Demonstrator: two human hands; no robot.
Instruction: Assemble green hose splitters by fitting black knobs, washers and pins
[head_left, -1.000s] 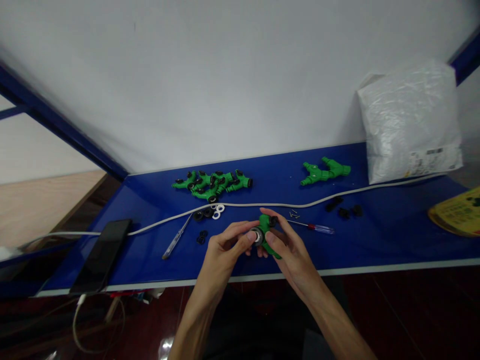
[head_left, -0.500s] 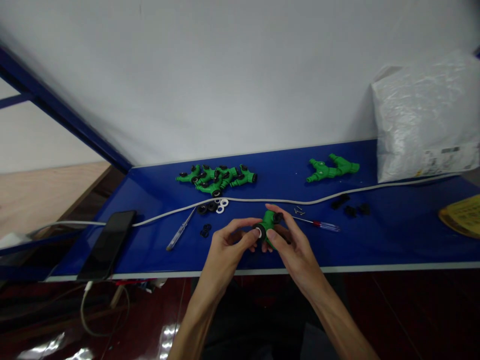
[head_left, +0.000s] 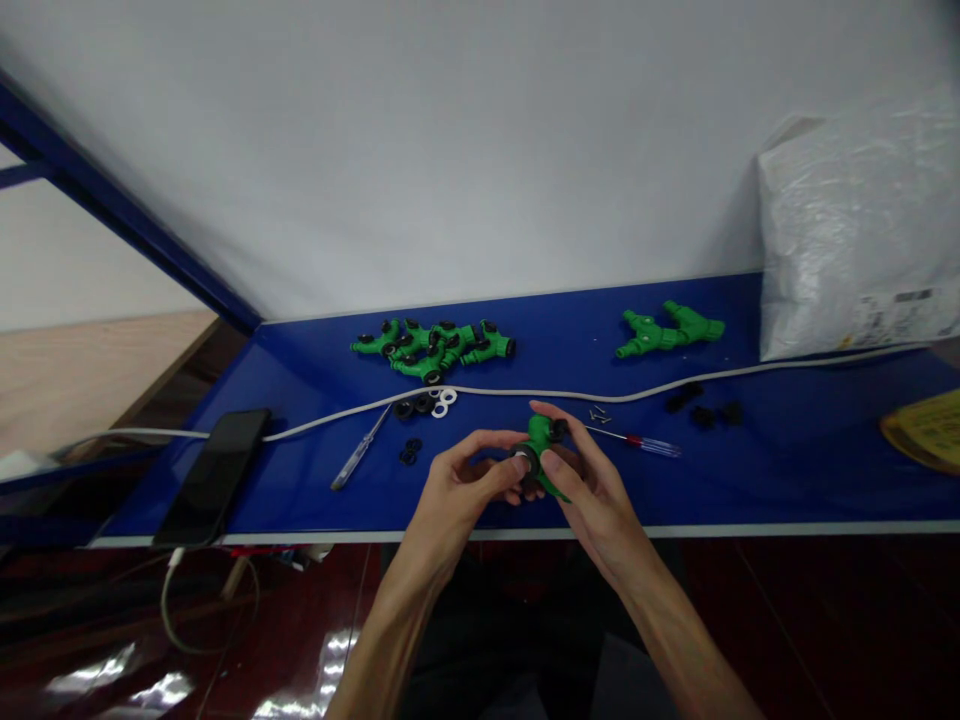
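Note:
Near the front edge of the blue table, both hands close on one green Y-shaped hose splitter [head_left: 540, 434]. My right hand [head_left: 592, 480] wraps round its green body, the thumb lying along it. My left hand [head_left: 478, 478] grips its black collar [head_left: 528, 460], with the thumb on a pale ring, likely a washer, in the opening. Part of the splitter is hidden by the fingers. Left of the hands lie white washers [head_left: 440, 409] and small black rings [head_left: 409, 452]. To the right, a screwdriver [head_left: 645, 444] rests beside a few screws [head_left: 600, 415].
Several green splitters [head_left: 435, 350] are piled at the back, and green pieces [head_left: 670, 330] lie further right. A white cable [head_left: 570, 397] runs across the table. Also there are a phone [head_left: 214, 480], a tester screwdriver [head_left: 360, 451], black parts [head_left: 703, 417], a plastic bag [head_left: 855, 240] and a yellow object [head_left: 926, 430].
The splitter has tilted slightly in my hands, and my left thumb now covers more of the pale ring. The camera view has shifted a little.

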